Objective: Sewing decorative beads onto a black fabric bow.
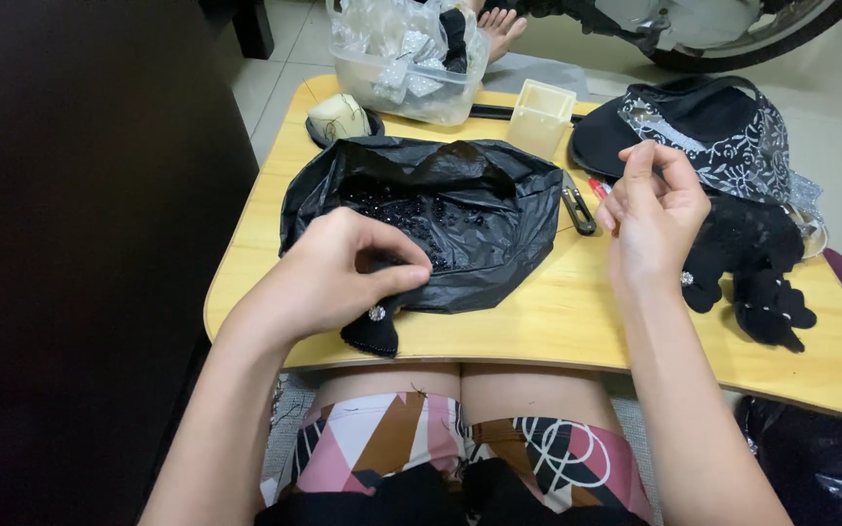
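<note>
**Black fabric piece with a rhinestone, at the near table edge**

Black fabric piece (374, 329) is sitting pinched in my left hand (335, 275), just beside the black plastic bag (499, 209) of beads. I am holding my right hand (653, 209) raised above the wooden table (557, 312), fingers curled narrow; whether they hold anything, I cannot tell. Snips (578, 209) are lying between bag and hand.

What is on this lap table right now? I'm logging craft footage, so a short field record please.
surface: wooden lap table across the person's knees
left hand: left hand pinches a small black fabric piece bearing a sparkly stud
right hand: right hand raised, fingers pinched; what it holds is too small to tell
centre: black plastic bag opened out, dark beads inside
right side: black fabric pieces, patterned black hat
back: clear plastic tub, small cream box
beside bag: thread snips
</note>
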